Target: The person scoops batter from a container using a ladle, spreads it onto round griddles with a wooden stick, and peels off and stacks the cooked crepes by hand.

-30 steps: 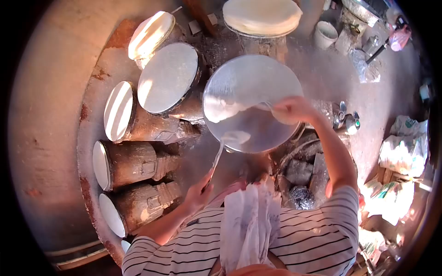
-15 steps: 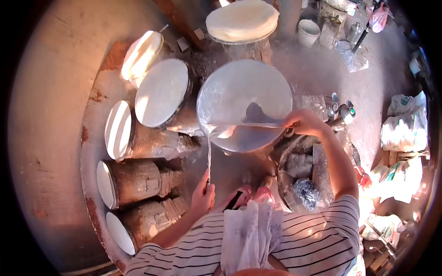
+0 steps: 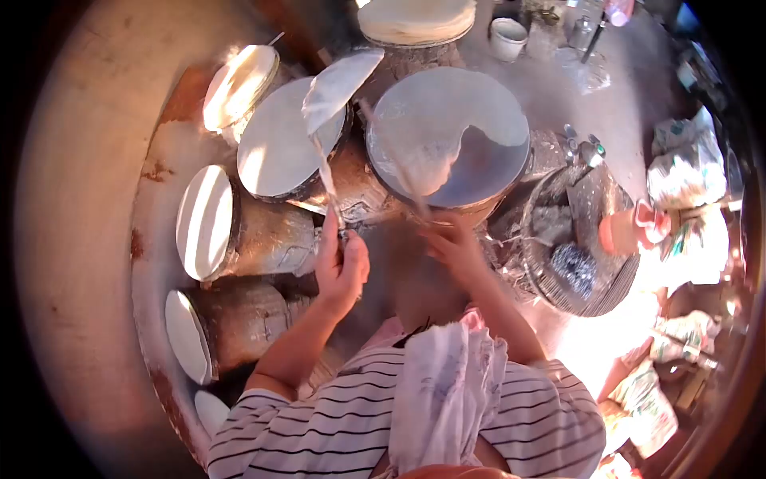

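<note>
My left hand (image 3: 341,267) is closed on the handle of a tool, with a pale, flat, fan-shaped piece (image 3: 339,86) at its far end over a round white disc (image 3: 291,137). In my right hand (image 3: 452,246), closed as well, is a thin stick (image 3: 395,160) that slants up and left, blurred by motion. Beyond my hands is a large round plate (image 3: 492,164). White material covers much of it, and a bare dark patch shows at its lower right.
Brown cylinders topped with white discs (image 3: 205,222) stand along the left. A stack of pale rounds (image 3: 416,20) is at the top. A round ribbed container (image 3: 610,279) with a foil-like ball lies right, near a pink pitcher (image 3: 626,230), plastic bags (image 3: 688,172) and a white bucket (image 3: 507,40).
The left tool has swung up and left, away from the large plate. My right hand has come down and inward from the plate's right edge, still with the stick. The whole view has shifted.
</note>
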`<state>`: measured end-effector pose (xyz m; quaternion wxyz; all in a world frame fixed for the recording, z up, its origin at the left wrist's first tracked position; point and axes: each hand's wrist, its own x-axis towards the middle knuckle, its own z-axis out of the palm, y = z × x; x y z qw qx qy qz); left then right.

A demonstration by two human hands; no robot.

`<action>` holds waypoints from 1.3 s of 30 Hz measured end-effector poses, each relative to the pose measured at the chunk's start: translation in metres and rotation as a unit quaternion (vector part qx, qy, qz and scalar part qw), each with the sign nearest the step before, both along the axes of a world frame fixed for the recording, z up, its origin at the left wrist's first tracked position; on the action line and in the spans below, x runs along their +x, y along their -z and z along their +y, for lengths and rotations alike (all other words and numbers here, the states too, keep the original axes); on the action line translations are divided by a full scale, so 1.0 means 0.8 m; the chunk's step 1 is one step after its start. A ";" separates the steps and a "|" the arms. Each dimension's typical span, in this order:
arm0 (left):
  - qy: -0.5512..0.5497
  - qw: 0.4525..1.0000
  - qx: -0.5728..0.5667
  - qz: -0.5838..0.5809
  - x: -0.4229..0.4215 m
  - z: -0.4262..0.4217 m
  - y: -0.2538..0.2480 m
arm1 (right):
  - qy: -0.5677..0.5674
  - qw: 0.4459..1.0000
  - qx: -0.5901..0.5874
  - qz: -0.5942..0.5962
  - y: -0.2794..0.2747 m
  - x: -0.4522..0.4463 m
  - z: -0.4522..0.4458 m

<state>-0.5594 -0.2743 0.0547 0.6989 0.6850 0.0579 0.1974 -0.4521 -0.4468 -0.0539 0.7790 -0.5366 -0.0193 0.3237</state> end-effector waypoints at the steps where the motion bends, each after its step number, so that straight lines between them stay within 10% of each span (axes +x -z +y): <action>1: 0.002 1.000 -0.023 -0.003 -0.006 0.007 0.001 | -0.004 0.999 0.030 0.021 0.019 -0.010 0.057; 16: 0.012 1.000 -0.026 0.006 -0.083 0.093 -0.024 | 0.383 0.917 0.096 0.060 0.030 -0.034 0.088; 20: 0.036 0.999 0.020 -0.015 -0.085 0.113 -0.011 | 0.177 0.979 -0.092 0.032 0.023 -0.112 0.066; 36: 0.053 0.989 0.125 0.061 0.036 -0.019 -0.001 | 0.100 0.976 -0.137 0.134 0.023 -0.009 -0.164; 39: 0.038 0.995 0.053 0.070 0.071 -0.073 -0.003 | 0.121 0.987 -0.106 0.003 0.027 0.100 -0.184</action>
